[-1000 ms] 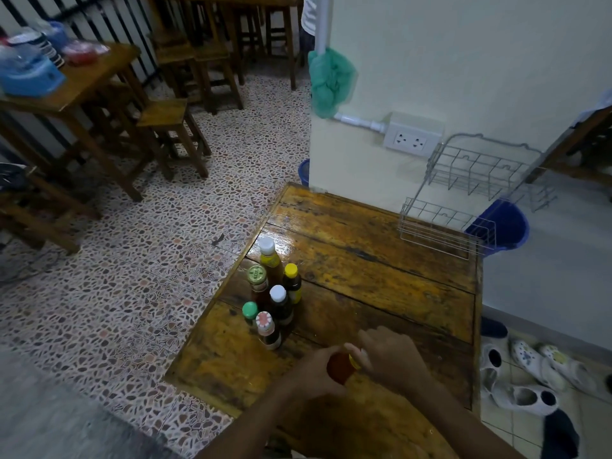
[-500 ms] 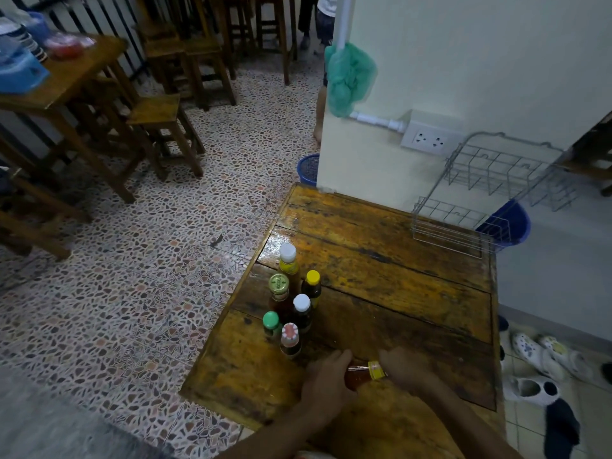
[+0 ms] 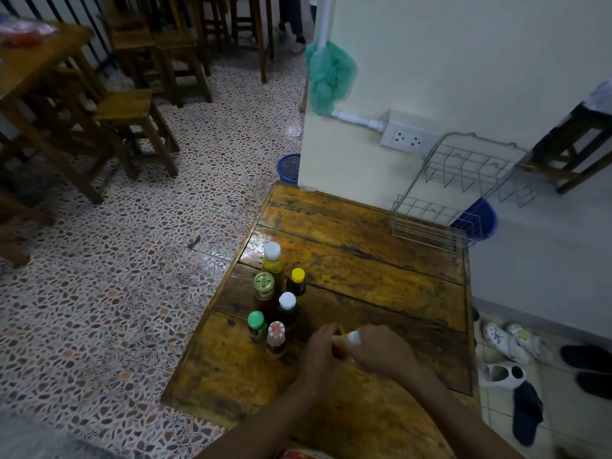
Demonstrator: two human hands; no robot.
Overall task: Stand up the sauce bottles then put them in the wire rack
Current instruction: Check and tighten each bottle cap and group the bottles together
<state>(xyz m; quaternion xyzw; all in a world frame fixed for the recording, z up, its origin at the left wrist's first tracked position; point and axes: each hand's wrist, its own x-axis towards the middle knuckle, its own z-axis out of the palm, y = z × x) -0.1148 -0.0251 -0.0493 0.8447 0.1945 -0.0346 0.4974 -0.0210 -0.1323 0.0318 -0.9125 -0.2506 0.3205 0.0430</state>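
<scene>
- Tabletop [image 3: 381, 279] of worn wood carries everything; its near half lies under both hands, its far corner reaches the wall.
- Wire rack [image 3: 460, 193] stands at that far corner, well beyond the right hand [image 3: 381, 354] and apart from every bottle, with nothing visible inside it; judged from this, no bottle has gone in yet.
- Six sauce bottles stand upright in a tight cluster just left of and beyond the left hand [image 3: 319, 352], likely grouped there so they can be carried over together.
- Among them: the white-capped yellow-labelled bottle [image 3: 272, 260] farthest off, the green-lidded jar bottle [image 3: 264, 289], the yellow-capped dark bottle [image 3: 296, 281], another white-capped bottle [image 3: 286, 308], the green-capped small bottle [image 3: 256, 324] and the red-and-white-capped bottle [image 3: 276, 339] nearest the left hand.
- Between the two hands sits the last bottle [image 3: 351, 337], mostly hidden; both hands curl round it, the right near its pale cap, probably steadying it while it is set on its base. Whether it already stands straight cannot be told.
</scene>
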